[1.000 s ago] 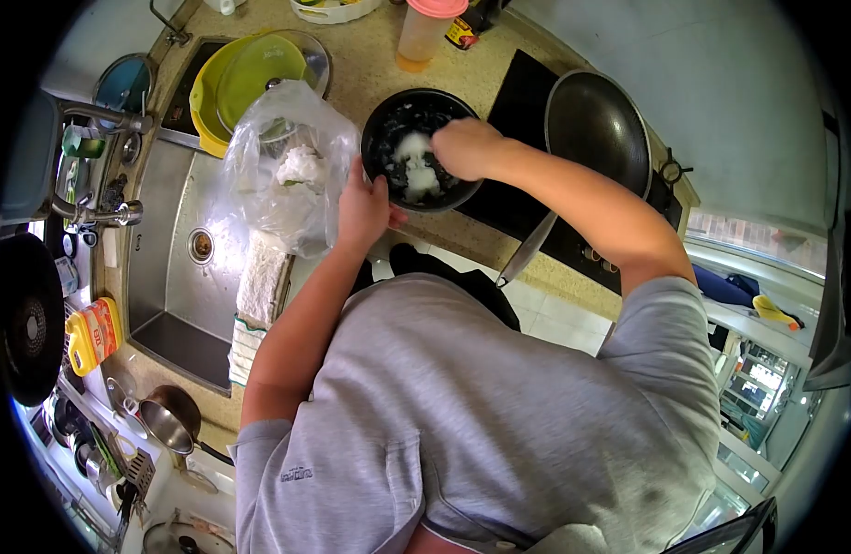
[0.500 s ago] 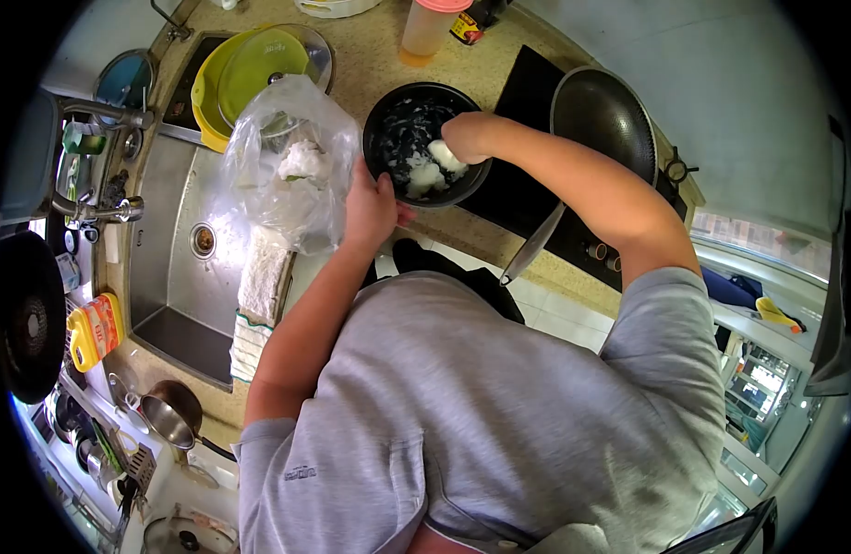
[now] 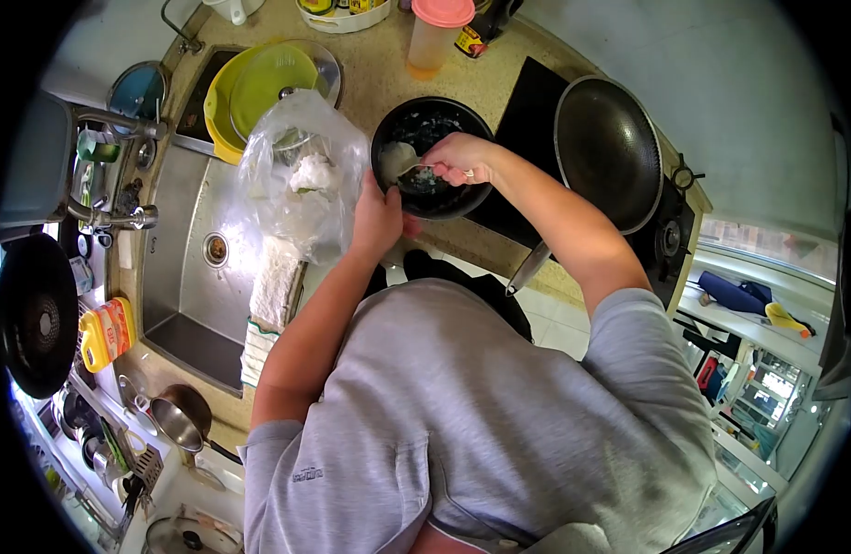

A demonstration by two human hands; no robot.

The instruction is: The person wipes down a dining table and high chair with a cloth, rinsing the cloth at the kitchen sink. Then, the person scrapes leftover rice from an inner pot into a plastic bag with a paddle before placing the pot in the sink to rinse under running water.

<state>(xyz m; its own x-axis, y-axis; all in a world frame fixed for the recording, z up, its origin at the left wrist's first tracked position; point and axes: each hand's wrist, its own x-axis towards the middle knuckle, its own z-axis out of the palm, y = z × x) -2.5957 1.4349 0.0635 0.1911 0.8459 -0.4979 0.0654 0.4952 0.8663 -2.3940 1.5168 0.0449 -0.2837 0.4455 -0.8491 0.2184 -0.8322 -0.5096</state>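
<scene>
A round black pot [image 3: 462,109] stands on the counter, with white bits, perhaps rice, stuck to its inner wall and bottom. My left hand [image 3: 379,217] is closed on the pot's left near rim, thumb on the inside edge. Inside the pot, my right hand [image 3: 460,159] grips a spoon [image 3: 416,166] whose handle shows at the fingers. At the spoon's end, against the pot's left wall, sits a white lump [image 3: 400,159]. Just left of the pot lies a clear plastic bag [image 3: 287,203] with a white clump [image 3: 312,174] in it.
A wok [image 3: 605,152] sits on the black cooktop [image 3: 522,106] at right, its handle pointing toward me. A steel sink [image 3: 190,286] is at left, with a yellow basin [image 3: 217,102] behind the bag. A pink-lidded jug [image 3: 434,46] stands beyond the pot.
The view has shifted slightly. My right hand has moved left and nearer within the pot, and the white lump is now at the left wall. My left hand keeps its place on the rim.
</scene>
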